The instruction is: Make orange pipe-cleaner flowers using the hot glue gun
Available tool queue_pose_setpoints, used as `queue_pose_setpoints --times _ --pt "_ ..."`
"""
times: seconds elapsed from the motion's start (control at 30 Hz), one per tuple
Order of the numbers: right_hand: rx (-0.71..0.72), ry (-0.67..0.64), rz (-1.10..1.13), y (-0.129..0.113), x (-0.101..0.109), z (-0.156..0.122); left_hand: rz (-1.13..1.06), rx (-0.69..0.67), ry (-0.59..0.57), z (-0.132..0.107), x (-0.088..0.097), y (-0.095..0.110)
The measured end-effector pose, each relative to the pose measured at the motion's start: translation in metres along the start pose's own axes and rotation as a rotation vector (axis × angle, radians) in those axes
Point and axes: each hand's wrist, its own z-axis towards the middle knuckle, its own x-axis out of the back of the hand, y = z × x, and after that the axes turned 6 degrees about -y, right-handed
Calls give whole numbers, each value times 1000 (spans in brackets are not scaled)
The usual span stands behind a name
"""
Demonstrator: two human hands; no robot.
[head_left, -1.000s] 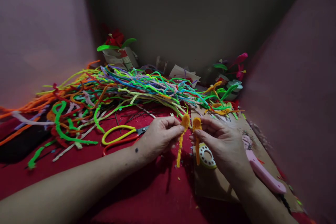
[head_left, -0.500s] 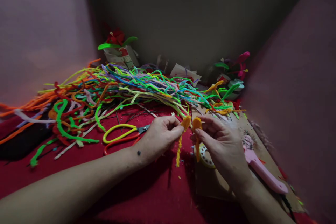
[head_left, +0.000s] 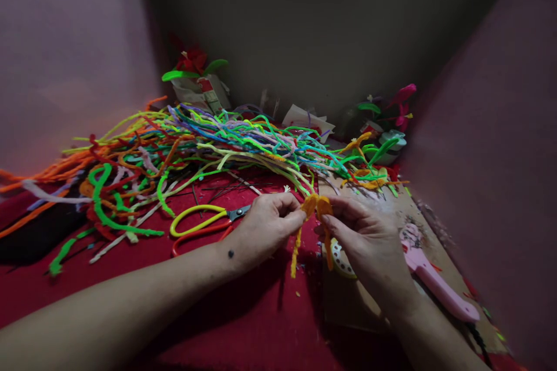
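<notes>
The left forearm slants in from the lower left, and the left hand (head_left: pixel 270 226) is turned inward, its grip pinched between thumb and forefinger on a rounded orange fuzzy piece (head_left: pixel 309 204) with a hanging tail. The right forearm rises more steeply from the lower right; the right hand (head_left: pixel 368 237) bends toward the other, its thumb and fingers clamped on a matching orange fuzzy piece (head_left: pixel 323 206), also with a tail. Both pieces are held up in the middle, above the red cloth-covered surface (head_left: pixel 243 313), their rounded tops side by side; whether they touch is hard to tell. Yellow-and-red-handled metal scissors (head_left: pixel 199 214) lie just beyond the left wrist. At the back, the red-and-white panel (head_left: pixel 209 93) on a pale box is too small and dim to read.
</notes>
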Motion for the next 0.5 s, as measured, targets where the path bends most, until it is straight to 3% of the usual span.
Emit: queue_pose_setpoints --times 0.5 --pt "1 -17 9 0 -2 1 103 -73 -2 1 1 -7"
